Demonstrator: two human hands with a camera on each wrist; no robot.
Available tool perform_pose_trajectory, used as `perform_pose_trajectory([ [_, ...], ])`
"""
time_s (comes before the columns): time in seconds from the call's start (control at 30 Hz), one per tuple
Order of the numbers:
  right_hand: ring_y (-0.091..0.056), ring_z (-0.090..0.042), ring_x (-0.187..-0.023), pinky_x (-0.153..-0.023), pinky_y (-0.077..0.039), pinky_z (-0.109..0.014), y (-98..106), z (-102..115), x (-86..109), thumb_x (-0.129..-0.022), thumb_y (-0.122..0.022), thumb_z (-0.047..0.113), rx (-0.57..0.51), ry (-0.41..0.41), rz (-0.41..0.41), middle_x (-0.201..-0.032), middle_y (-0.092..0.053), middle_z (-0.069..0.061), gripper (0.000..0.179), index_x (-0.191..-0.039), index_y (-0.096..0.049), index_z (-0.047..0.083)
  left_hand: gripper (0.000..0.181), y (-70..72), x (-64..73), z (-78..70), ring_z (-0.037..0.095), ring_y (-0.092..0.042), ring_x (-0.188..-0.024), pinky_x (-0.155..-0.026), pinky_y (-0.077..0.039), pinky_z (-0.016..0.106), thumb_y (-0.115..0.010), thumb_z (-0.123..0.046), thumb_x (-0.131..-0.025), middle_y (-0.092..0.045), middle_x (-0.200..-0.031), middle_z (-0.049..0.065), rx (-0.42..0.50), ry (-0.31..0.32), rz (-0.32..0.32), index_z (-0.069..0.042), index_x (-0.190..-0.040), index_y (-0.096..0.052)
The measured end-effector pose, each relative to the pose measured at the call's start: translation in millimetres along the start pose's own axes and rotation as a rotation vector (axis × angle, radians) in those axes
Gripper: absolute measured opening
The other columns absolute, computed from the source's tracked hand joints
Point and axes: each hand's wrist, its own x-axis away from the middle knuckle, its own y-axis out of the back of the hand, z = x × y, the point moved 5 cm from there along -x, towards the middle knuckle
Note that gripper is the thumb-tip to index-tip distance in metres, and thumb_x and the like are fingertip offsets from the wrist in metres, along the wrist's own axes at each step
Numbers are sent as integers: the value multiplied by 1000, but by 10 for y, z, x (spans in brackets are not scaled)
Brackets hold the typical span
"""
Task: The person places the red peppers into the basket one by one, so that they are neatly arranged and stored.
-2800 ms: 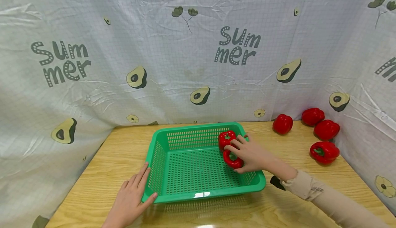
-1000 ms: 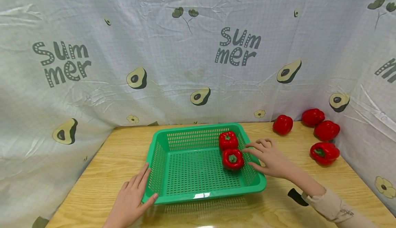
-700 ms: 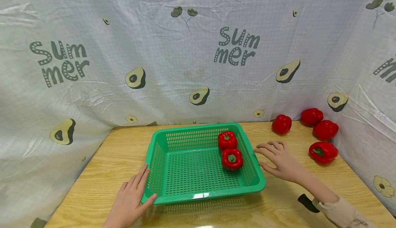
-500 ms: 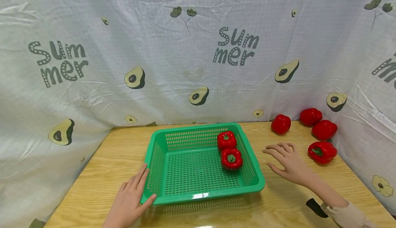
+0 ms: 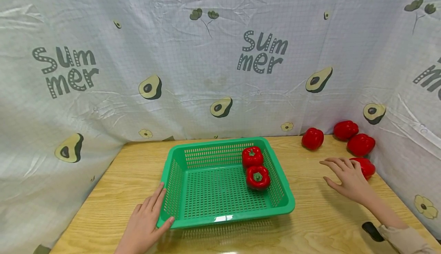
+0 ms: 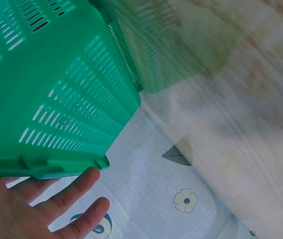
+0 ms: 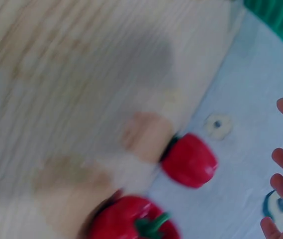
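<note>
My left hand (image 5: 145, 220) rests on the near left corner of a green perforated plastic basket (image 5: 225, 218), fingers straight along its rim. In the left wrist view those fingers lie against the rim of the basket (image 6: 56, 124). Two red bell peppers sit inside at the right: one bell pepper (image 5: 252, 156) behind the other bell pepper (image 5: 258, 177). Over the table at the right, my right hand (image 5: 353, 181) holds nothing, its fingers spread and slightly bent. It partly covers a bell pepper (image 5: 367, 168) lying beyond it; whether they touch cannot be told.
Three more bell peppers lie at the back right: a lone bell pepper (image 5: 312, 138), then a bell pepper (image 5: 346, 130) beside another bell pepper (image 5: 361, 145). The wooden table (image 5: 113, 185) meets a printed cloth (image 5: 193, 62) at the back and sides.
My right hand has let go of the front bell pepper in the basket and moved right, across the rim, to the peppers on the table. My left hand has stayed on the basket.
</note>
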Motion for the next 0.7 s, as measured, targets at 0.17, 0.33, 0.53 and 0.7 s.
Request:
perform_pose_trajectory([
  [0.17, -44, -30, -90, -69, -27, -51, -21, -225, 122, -86, -21, 62, 29, -23, 0, -102, -54, -11, 68, -108, -56, 9, 72, -4, 5, 0, 27, -54, -106, -75, -46, 45, -58, -48, -79, -37, -140, 12, -3, 2, 5, -2, -132, -40],
  [0.33, -41, -34, -91, -67, -26, -53, -54, -436, 247, -83, -15, 67, 65, -67, 15, -105, -50, -14, 73, -110, -52, 11, 73, -14, 6, 4, 28, -54, -106, -76, -46, 45, -58, -48, -79, -37, -140, 12, -4, 7, 12, -3, -133, -39],
  [0.53, -39, -36, -91, -67, -26, -55, -82, -632, 391, -81, -54, 51, 81, -107, 36, -110, -47, -17, 50, -109, -53, 9, 72, -21, 11, 9, 28, -54, -105, -75, -46, 46, -58, -47, -79, -36, -141, 12, -1, 5, 1, -2, -133, -39],
  [0.7, -40, -38, -89, -66, -28, -56, -83, -744, 459, -81, -38, 65, 121, -109, 39, -108, -46, -17, 64, -106, -53, 8, 73, -25, 8, 10, 28, -54, -105, -75, -46, 45, -58, -47, -79, -36, -141, 12, -2, 5, 4, -2, -133, -38],
])
